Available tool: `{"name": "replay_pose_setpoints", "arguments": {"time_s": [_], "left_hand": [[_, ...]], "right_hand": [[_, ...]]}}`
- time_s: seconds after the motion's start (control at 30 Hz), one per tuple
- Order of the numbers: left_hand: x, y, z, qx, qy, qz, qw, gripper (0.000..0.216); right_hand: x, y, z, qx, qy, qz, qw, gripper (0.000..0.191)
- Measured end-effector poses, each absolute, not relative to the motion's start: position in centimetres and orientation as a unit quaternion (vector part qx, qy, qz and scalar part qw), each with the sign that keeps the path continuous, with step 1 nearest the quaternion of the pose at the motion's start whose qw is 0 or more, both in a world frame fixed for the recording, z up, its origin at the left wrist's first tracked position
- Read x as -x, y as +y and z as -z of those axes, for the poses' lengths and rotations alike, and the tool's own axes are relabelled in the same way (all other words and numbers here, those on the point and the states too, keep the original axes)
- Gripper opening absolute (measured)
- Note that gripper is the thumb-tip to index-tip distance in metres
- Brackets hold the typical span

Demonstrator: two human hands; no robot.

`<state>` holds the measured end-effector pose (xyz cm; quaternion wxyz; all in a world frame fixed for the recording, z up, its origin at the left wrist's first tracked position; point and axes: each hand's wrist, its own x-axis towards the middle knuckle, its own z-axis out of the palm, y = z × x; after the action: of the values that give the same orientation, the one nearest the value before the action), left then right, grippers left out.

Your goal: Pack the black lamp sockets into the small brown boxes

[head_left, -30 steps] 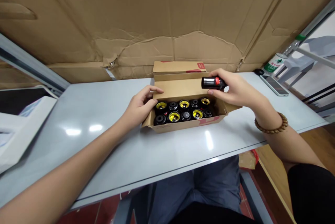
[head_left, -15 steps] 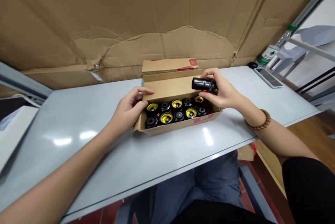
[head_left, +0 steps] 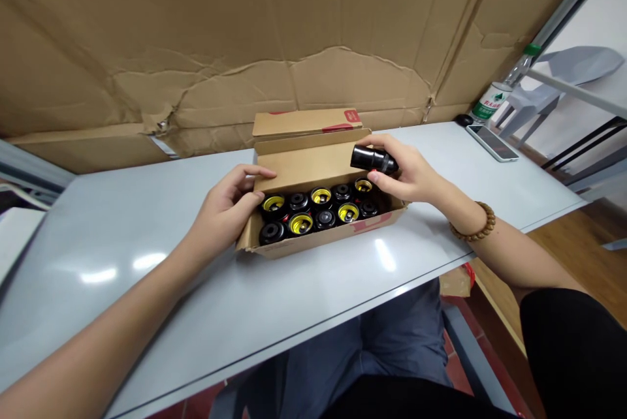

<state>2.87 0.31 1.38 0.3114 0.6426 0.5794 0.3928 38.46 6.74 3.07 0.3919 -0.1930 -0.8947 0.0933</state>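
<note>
My right hand [head_left: 406, 174] is shut on a black cylindrical part [head_left: 373, 159], holding it just above the right end of an open cardboard box [head_left: 318, 239]. Its far end is hidden in my fingers. My left hand [head_left: 225, 200] rests open on the box's left end, fingers curled over the wall and touching no part. Two rows of similar black parts [head_left: 313, 210] stand inside, their round openings facing up, several lined with yellow metal.
The box stands on a pale grey table [head_left: 147, 236] with a glossy top. A torn corrugated cardboard sheet [head_left: 245, 27] stands behind it. A black mouse [head_left: 463, 119], a phone [head_left: 491, 143] and a green-capped bottle [head_left: 492, 102] sit at the far right.
My right hand has turned the black part, hiding its red end, and moved it left over the box. The whole scene has shifted left in view as my head turned.
</note>
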Motion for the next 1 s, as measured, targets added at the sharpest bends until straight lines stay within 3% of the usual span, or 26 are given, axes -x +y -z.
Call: {"name": "replay_pose_setpoints", "arguments": {"time_s": [0.17,0.33,0.6,0.8,1.0], "left_hand": [[-2.9,0.3,-1.3,-0.646,0.577,-0.397,0.302,0.041],[-2.9,0.3,-1.4,-0.643,0.576,-0.399,0.31,0.043],[-2.8,0.3,-1.3,-0.651,0.578,-0.39,0.3,0.043],[-2.9,0.2,-1.5,-0.656,0.574,-0.39,0.298,0.04],[-2.9,0.2,-1.4,-0.653,0.568,-0.4,0.301,0.039]], "right_hand": [[-38.7,6.7,-3.3,0.191,-0.889,-0.067,0.412,0.038],[-38.9,6.8,-3.8,0.242,-0.865,-0.098,0.43,0.056],[-39.5,7.2,-3.8,0.299,-0.854,-0.047,0.423,0.047],[-39.4,7.2,-3.9,0.284,-0.862,-0.09,0.41,0.055],[-39.9,7.1,-4.1,0.279,-0.873,-0.053,0.396,0.048]]}}
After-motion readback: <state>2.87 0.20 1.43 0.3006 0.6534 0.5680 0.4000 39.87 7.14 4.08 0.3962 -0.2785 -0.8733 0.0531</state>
